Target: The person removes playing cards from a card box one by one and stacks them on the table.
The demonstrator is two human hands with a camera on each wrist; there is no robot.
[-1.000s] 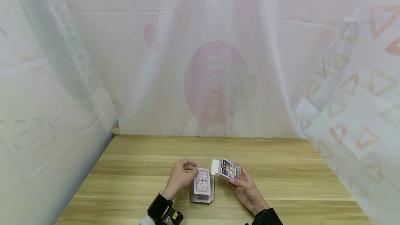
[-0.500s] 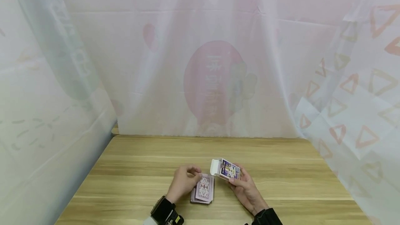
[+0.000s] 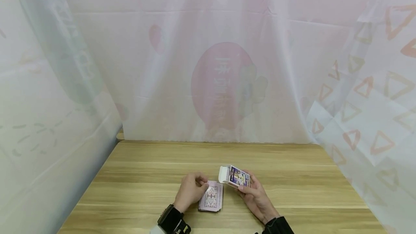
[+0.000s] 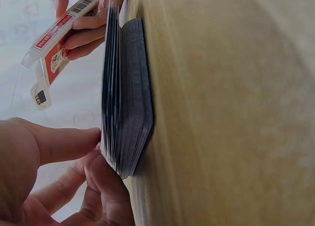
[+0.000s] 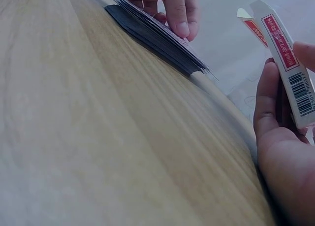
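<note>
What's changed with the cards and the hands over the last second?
The left hand has lowered the lifted cards onto the deck, which now lies flat and squared on the table; its fingers still touch the deck's edge. The right hand holds the open card box unchanged.

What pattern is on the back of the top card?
Pink ornate scrollwork with a pale border on the top card, clearest in the head view.

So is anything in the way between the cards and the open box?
Nothing visible. The deck of cards lies on the table under the left hand. The card box, flap open, is held in the right hand just beside it, with only bare table between.
</note>
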